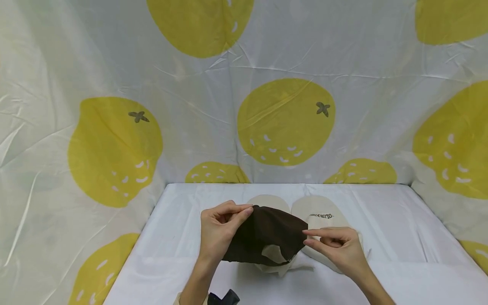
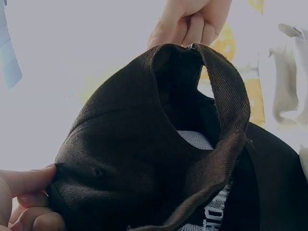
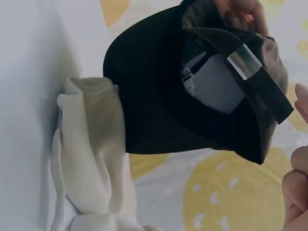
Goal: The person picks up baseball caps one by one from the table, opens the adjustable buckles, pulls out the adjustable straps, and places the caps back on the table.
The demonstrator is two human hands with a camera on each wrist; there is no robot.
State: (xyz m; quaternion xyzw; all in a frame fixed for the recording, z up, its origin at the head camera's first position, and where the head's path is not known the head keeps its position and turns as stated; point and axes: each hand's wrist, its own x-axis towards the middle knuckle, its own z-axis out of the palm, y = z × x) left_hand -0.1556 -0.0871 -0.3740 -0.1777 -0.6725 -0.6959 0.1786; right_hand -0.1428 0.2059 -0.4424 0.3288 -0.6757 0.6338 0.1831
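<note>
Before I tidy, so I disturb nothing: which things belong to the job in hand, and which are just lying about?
In use: dark cap; left grip, pinching it; right grip at its edge.
Lying about, seemingly: pale lettered thing; fruit-print cloth, only backdrop.

Head view: cap [image 1: 280,228] hides most of the left beige item [image 1: 268,199]; lettering [image 1: 321,216] too small to read surely. Black object [image 1: 225,298] cut off at bottom, left of centre. Left wrist view: your left hand [image 1: 218,231] runs out lower left, your right hand [image 1: 339,245] at top. Right wrist view: right hand cropped at right edge; you can't tell whether it touches the strap [image 3: 272,96].
</note>
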